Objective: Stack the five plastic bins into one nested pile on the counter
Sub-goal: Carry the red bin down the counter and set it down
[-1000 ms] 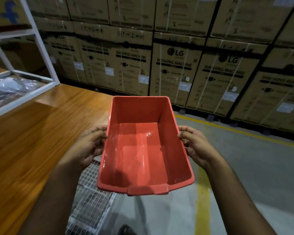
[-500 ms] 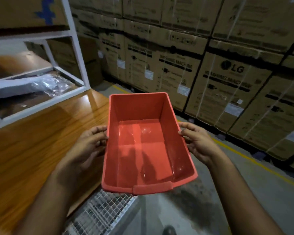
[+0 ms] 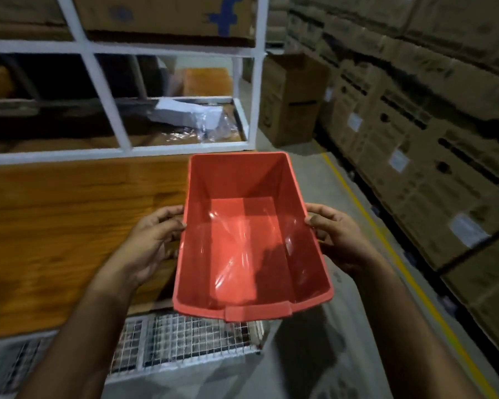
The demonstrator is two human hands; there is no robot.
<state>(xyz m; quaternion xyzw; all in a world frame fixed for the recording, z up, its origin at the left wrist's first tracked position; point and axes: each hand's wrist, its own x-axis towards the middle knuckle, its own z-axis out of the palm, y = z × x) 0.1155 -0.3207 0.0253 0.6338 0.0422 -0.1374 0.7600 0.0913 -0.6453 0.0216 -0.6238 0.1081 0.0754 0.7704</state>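
An empty red plastic bin (image 3: 245, 243) is held in the air in front of me, open side up, its low front lip toward me. My left hand (image 3: 153, 240) grips its left wall and my right hand (image 3: 339, 237) grips its right wall. The bin hangs over the right end of the wooden counter (image 3: 69, 220) and the aisle floor beside it. No other bins are in view.
A white metal shelf frame (image 3: 104, 96) stands on the counter's far side with a plastic-wrapped white package (image 3: 190, 116) inside. A wire mesh panel (image 3: 185, 338) runs under the counter's front edge. Stacked cardboard boxes (image 3: 415, 110) line the right side beyond a yellow floor line (image 3: 392, 249).
My view has swung left, bringing the counter and shelf frame ahead of me. The bin stays held in both hands and now hangs over the counter's right end.
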